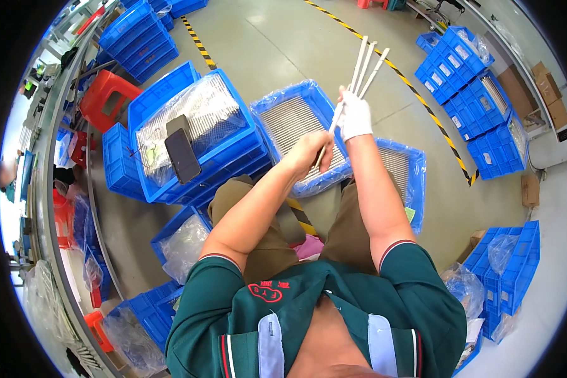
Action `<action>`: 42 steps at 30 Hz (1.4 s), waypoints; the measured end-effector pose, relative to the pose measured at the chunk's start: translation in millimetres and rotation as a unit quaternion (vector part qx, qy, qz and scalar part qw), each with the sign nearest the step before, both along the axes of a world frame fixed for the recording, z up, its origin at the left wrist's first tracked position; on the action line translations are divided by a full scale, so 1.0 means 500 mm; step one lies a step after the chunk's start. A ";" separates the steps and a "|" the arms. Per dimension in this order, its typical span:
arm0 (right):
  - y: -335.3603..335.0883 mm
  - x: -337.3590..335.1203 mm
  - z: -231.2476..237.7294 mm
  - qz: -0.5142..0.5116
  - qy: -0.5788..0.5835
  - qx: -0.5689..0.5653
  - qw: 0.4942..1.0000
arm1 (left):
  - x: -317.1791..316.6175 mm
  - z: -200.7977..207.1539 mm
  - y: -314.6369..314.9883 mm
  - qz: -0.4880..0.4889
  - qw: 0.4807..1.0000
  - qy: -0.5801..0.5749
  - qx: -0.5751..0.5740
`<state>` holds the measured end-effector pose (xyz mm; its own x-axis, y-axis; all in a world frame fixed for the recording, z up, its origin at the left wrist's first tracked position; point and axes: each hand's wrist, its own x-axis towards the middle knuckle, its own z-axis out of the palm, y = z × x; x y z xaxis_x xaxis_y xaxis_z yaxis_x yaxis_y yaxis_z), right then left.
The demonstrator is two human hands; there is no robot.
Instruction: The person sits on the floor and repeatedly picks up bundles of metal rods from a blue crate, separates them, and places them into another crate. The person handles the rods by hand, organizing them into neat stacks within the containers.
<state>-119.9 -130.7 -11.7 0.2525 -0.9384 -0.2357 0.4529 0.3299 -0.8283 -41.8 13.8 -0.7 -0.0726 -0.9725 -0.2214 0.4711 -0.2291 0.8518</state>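
Observation:
My right hand, in a white glove, is closed round a few thin, pale, straight strips; three ends fan out above it. My bare left hand is lower and to the left, its fingers closed on the lower end of a strip that slants down from the right hand. Both hands are above a blue crate lined with clear plastic. Inside lie rows of similar thin strips. Whether the strips are metal or plastic I cannot tell.
At left, stacked blue crates hold more strips, with a dark phone on top. Another lined crate stands beside my right leg. A red stool, a long bench and crate stacks surround the area.

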 end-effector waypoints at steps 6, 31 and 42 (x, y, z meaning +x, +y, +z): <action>-0.131 -0.092 -0.001 -0.046 -0.097 0.053 0.993 | 0.043 0.037 0.045 -0.071 0.994 -0.085 0.008; 0.111 -0.036 0.030 0.250 0.240 -0.206 0.915 | 0.200 0.020 -0.014 0.364 0.928 0.062 -0.044; 0.141 -0.048 0.042 0.269 0.283 -0.200 0.898 | 0.190 0.006 -0.035 0.337 0.912 0.207 -0.107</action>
